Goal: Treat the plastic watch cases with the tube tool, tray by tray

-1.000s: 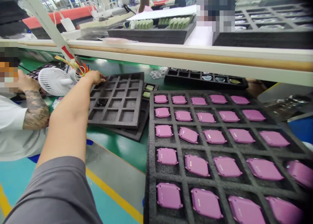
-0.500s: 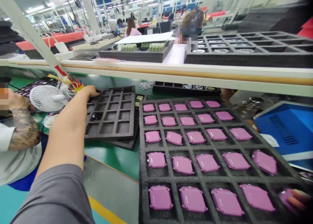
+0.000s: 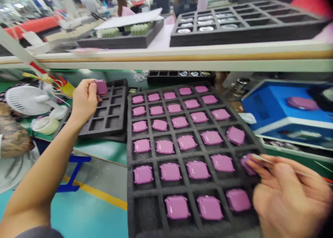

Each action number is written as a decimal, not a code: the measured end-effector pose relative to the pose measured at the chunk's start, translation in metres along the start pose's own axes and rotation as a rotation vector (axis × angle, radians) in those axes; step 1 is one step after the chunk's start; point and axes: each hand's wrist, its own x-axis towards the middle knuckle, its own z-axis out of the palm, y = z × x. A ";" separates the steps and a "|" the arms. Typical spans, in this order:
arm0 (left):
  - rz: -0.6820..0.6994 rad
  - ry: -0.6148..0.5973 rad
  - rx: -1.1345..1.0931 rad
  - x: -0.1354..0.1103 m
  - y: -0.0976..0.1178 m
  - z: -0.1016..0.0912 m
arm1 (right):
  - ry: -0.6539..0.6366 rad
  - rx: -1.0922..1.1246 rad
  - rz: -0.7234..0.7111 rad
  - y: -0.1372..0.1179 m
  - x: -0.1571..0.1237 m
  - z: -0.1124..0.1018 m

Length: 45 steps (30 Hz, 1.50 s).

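Observation:
My left hand (image 3: pixel 84 100) pinches a purple watch case (image 3: pixel 101 87) between thumb and fingers, held up over the dark foam tray (image 3: pixel 118 118) on the left. In front of me a large black foam tray (image 3: pixel 137 213) holds rows of purple watch cases, one per compartment; its front left compartment has none. My right hand (image 3: pixel 288 193) is closed round a thin metal tool (image 3: pixel 267 160) whose kind I cannot make out. The fingertips of that hand are at a purple watch case (image 3: pixel 248 163) in the right column, partly covering it.
A blue machine (image 3: pixel 275 106) with another purple case on top stands at the right. A shelf edge (image 3: pixel 166 59) crosses above the trays, carrying a foam tray (image 3: pixel 234 37) of round shiny parts. On the left are a white fan (image 3: pixel 26 101) and a co-worker's arm (image 3: pixel 11 127).
My left hand has risen from the left tray and now shows a purple watch case. My right hand has come further into view with the tool. The camera view has shifted.

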 end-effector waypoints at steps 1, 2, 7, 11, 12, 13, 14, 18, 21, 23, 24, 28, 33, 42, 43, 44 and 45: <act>0.037 -0.025 -0.090 -0.018 0.029 0.001 | -0.011 -0.022 -0.031 0.001 0.001 -0.001; 0.083 -0.080 -0.168 -0.037 0.060 0.004 | -0.034 -0.025 -0.048 0.001 0.001 -0.003; 0.343 -0.560 -0.765 -0.108 0.205 0.057 | -0.152 0.020 -0.057 -0.007 -0.001 -0.013; 0.313 -0.807 -0.970 -0.135 0.251 0.103 | -0.145 0.048 -0.083 -0.009 -0.002 -0.016; 0.293 -0.829 -0.997 -0.138 0.254 0.108 | -0.154 0.049 -0.081 -0.009 -0.001 -0.016; 0.273 -0.843 -1.015 -0.140 0.254 0.111 | -0.166 0.052 -0.081 -0.008 -0.001 -0.016; 0.254 -0.851 -1.026 -0.141 0.254 0.111 | -0.191 0.055 -0.076 -0.007 0.000 -0.016; 0.201 -0.857 -1.046 -0.139 0.252 0.107 | -0.294 0.029 -0.074 -0.003 0.003 -0.018; 0.179 -0.859 -1.040 -0.138 0.253 0.106 | -0.339 0.021 -0.074 -0.002 0.004 -0.019; 0.169 -0.858 -1.031 -0.138 0.254 0.107 | -0.358 0.021 -0.073 -0.001 0.005 -0.020; 0.166 -0.858 -1.028 -0.138 0.254 0.108 | -0.365 0.016 -0.073 -0.001 0.005 -0.021; 0.154 -0.854 -1.030 -0.138 0.254 0.109 | -0.378 0.009 -0.076 -0.001 0.006 -0.021; 0.150 -0.857 -1.034 -0.138 0.254 0.108 | -0.375 0.016 -0.070 -0.001 0.006 -0.021; 0.160 -0.848 -1.045 -0.139 0.253 0.111 | -0.372 0.015 -0.064 -0.001 0.005 -0.021; 0.162 -0.847 -1.051 -0.139 0.253 0.111 | -0.372 0.020 -0.063 -0.001 0.005 -0.021; 0.164 -0.847 -1.057 -0.139 0.253 0.111 | -0.373 0.025 -0.061 -0.001 0.005 -0.021; 0.165 -0.848 -1.060 -0.139 0.253 0.110 | -0.373 0.027 -0.060 0.000 0.005 -0.021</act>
